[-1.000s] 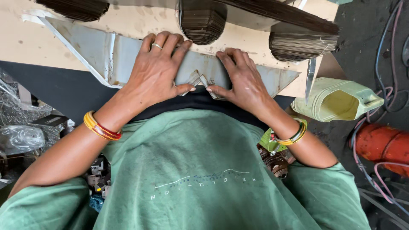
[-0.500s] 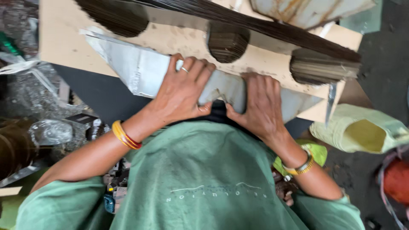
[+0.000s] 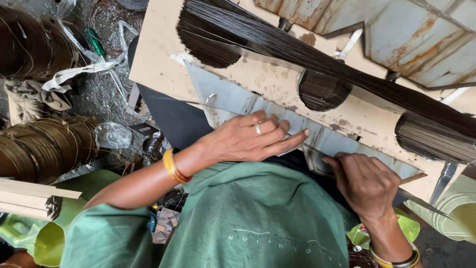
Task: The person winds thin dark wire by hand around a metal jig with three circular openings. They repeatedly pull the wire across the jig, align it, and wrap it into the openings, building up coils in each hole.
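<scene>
Cluttered workshop floor all around, with brass-coloured wire coils (image 3: 44, 144) on one side and a pale board serving as the desk (image 3: 158, 54) up top. On that desk lies a long grey metal strip (image 3: 233, 99), running diagonally across it toward the person's lap.

Left hand (image 3: 248, 139) is spread flat on the strip, fingers stretched out and pressing down, not curled around anything. Right hand (image 3: 364, 181) is well apart from it, fingers bent over the strip's lower edge; can't tell if it's really pinching it.

My guess: thin sheet, light, stiff across its width but springy along the length, and slick. Edges look sharp, so flat palms on the face feel safer than gripping the rim. 3 dark stacks of thin sheets (image 3: 320, 89) sit just behind it under a long black bundle (image 3: 307, 47).
</scene>
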`<state>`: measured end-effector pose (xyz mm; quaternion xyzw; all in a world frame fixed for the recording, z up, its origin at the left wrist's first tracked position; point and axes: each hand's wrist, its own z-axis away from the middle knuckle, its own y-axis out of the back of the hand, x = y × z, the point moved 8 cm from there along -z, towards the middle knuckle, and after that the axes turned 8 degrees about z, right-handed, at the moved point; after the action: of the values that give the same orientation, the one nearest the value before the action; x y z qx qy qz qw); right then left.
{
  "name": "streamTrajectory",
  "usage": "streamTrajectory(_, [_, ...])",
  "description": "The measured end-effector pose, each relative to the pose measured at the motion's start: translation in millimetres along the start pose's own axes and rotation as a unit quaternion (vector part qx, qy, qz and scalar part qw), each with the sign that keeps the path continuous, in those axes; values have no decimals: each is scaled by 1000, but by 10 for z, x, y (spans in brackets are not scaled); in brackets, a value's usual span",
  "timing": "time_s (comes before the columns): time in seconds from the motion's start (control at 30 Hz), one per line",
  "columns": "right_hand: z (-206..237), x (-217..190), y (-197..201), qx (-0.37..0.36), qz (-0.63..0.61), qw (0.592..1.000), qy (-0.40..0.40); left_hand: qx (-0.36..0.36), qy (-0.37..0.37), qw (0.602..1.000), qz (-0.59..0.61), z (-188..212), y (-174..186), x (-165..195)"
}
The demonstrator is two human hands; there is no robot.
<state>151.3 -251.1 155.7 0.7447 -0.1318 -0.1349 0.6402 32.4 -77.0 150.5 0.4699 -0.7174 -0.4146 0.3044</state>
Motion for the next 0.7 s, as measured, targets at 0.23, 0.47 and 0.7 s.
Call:
streamTrajectory(0.23, [-265, 68, 143, 59, 29, 998, 11, 11, 168, 985, 18, 670, 755, -1375])
streamTrajectory(0.47, [-681, 189, 153, 97, 135, 986, -6, 70, 176, 979, -80, 463, 910, -1806])
streamTrajectory(0.7, [-744, 236, 81, 86, 147, 985, -7, 65, 208, 970, -109, 434, 908, -1823])
